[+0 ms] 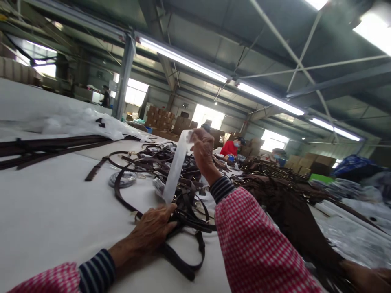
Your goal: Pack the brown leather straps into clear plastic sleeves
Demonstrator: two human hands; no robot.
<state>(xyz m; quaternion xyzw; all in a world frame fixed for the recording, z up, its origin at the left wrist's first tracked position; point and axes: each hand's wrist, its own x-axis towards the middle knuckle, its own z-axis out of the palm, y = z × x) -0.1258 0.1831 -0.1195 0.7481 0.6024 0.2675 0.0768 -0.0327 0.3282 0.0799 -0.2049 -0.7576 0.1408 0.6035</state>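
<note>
My right hand point(203, 152) is raised and pinches the top of a long translucent white plastic strip point(176, 167), which hangs down to near my left hand point(151, 230). That hand lies on the white work table point(49, 215), its fingers curled over a dark brown leather strap point(183, 258). The strap runs into a tangled heap of leather straps with metal buckles point(165, 171). A coil of thin grey material point(123, 179) lies left of the heap. Pink checked sleeves with striped cuffs cover both my forearms.
A large heap of brown straps point(275, 183) lies to the right, with a blurred hand of another person point(363, 278) at the bottom corner. White plastic sheeting point(82, 124) lies at the back left. Co-workers point(230, 147) and stacked cardboard boxes point(160, 116) stand beyond.
</note>
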